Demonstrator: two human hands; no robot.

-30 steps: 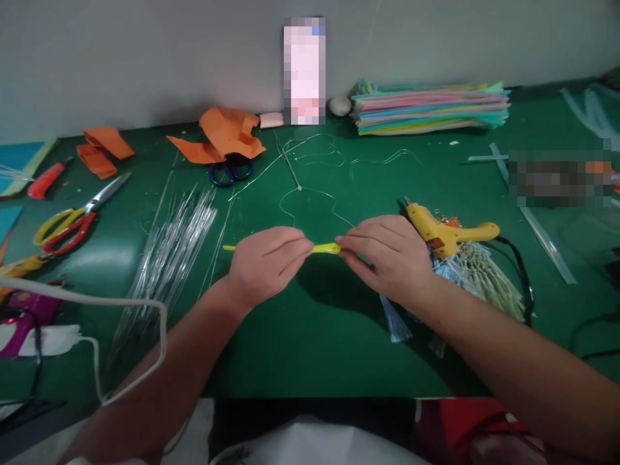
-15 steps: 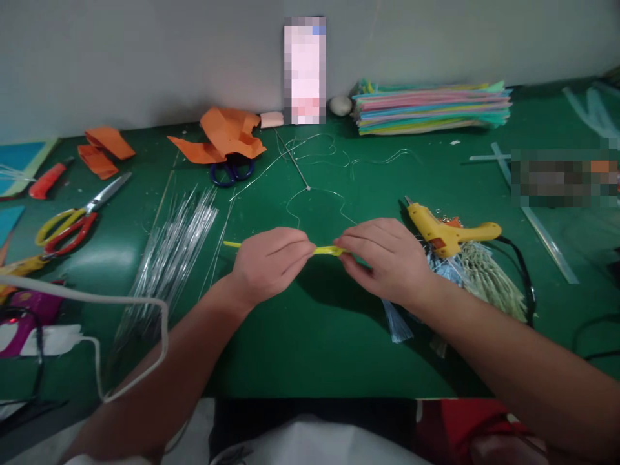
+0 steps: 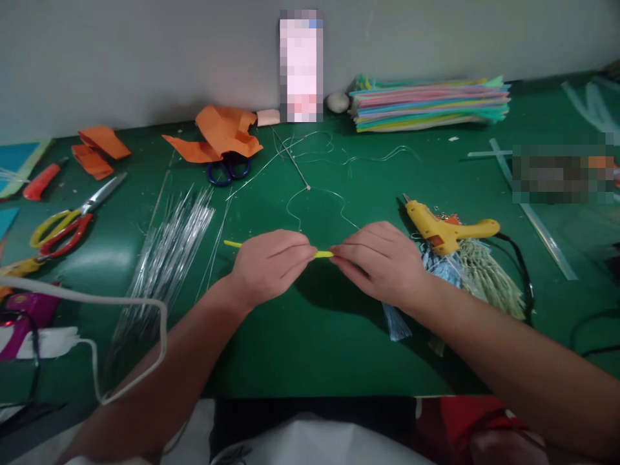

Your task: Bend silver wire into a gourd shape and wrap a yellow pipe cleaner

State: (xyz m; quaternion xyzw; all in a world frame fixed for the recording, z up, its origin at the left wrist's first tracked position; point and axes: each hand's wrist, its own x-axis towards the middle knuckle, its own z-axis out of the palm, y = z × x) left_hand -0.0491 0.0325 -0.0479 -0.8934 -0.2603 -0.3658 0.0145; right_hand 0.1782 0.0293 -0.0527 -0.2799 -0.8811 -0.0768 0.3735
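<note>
with our left hand (image 3: 269, 263) and right hand (image 3: 378, 260) both pinching the thin yellow strip (image 3: 322, 254), we judge uneven pulling could tear it or let it slip.

Green table (image 3: 310, 349): scissors (image 3: 72, 216), wire bundle (image 3: 169, 258), glue gun (image 3: 443, 229), paper stack (image 3: 429, 103).

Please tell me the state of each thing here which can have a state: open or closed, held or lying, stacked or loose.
Left hand: closed on yellow strip.
Right hand: pinching the strip's other end.
Yellow strip: held above the table.
Glue gun: lying on its side.
Red-yellow scissors: lying, blades shut.
Blue scissors: partly under orange paper.
Coloured sheets: stacked.
Wires: loose bundle.
</note>
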